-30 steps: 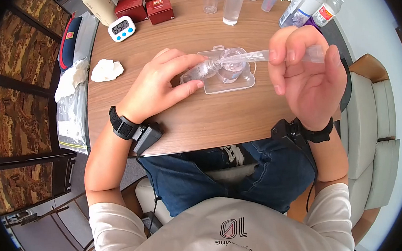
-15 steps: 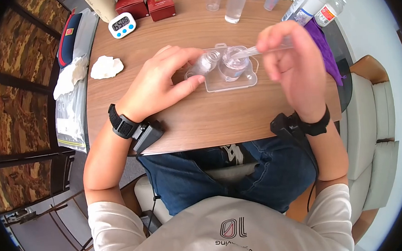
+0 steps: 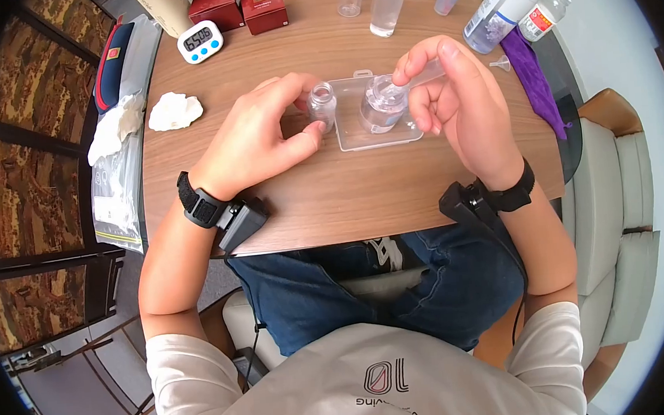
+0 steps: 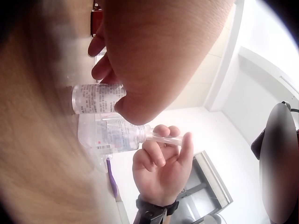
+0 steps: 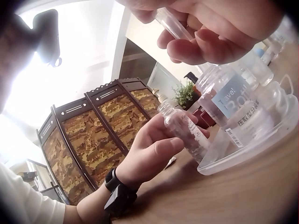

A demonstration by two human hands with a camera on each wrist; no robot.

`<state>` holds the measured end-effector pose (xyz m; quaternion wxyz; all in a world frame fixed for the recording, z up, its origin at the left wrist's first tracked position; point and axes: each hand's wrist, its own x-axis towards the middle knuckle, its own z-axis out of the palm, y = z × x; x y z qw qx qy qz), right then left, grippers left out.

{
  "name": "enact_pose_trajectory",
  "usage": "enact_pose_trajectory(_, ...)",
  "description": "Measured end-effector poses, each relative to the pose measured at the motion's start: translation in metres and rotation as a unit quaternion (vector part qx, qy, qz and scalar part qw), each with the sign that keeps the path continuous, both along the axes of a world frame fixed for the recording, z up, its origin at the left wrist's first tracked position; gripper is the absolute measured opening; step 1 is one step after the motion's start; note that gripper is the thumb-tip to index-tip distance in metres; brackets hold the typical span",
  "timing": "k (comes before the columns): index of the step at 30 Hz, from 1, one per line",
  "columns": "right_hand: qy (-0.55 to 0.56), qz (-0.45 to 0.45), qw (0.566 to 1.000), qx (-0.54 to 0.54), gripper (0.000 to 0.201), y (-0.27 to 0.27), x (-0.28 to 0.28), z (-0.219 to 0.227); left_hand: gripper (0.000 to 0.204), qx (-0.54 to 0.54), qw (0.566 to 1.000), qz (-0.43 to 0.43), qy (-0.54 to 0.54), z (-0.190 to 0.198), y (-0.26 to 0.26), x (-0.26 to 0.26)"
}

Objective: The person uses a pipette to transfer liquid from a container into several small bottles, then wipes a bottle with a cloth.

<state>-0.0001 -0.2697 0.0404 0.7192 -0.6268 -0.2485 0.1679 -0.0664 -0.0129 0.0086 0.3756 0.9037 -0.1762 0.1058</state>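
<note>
My left hand [image 3: 264, 135] grips a small clear bottle [image 3: 324, 113] with printed text, its uncapped mouth up. In the right wrist view this bottle [image 5: 187, 133] stands near the tray's edge. A wider clear jar [image 3: 381, 118] with a label sits in a shallow clear plastic tray [image 3: 349, 144]. Over the jar, my right hand [image 3: 468, 107] pinches a clear plastic dropper [image 4: 167, 139]. The dropper points down into the jar's open mouth; its lower end is hard to see through the clear plastic.
A white timer [image 3: 200, 42], red boxes [image 3: 264, 12] and several clear bottles [image 3: 389, 8] line the back. Crumpled tissue [image 3: 175, 111] lies left. Toward the right are a purple cloth pouch [image 3: 537, 86], a small clear funnel [image 3: 501, 63] and larger bottles [image 3: 500, 11].
My right hand has moved left and tipped the dropper from the small bottle's mouth to the jar. The small bottle has gone from tilted to upright, slightly left.
</note>
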Motion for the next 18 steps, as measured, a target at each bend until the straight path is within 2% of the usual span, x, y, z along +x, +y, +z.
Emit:
enact_pose_trajectory(7,-0.003,-0.002,1.000,-0.004,0.042,-0.0001,0.0005,-0.0004,0.038,0.026,0.999,0.010,0.015,-0.0035,0.0042,0.0018)
enact_pose_trajectory(9,-0.002,-0.002,1.000,-0.005,0.042,-0.0001,0.0004,-0.0004,0.040,0.045,0.999,0.004,-0.022,-0.0049,0.0052,0.0026)
enact_pose_trajectory(18,-0.006,0.000,1.000,-0.008,0.041,-0.0004,0.0005,0.0000,0.041,0.030,0.999,0.016,-0.020,-0.0027,0.0028,0.0017)
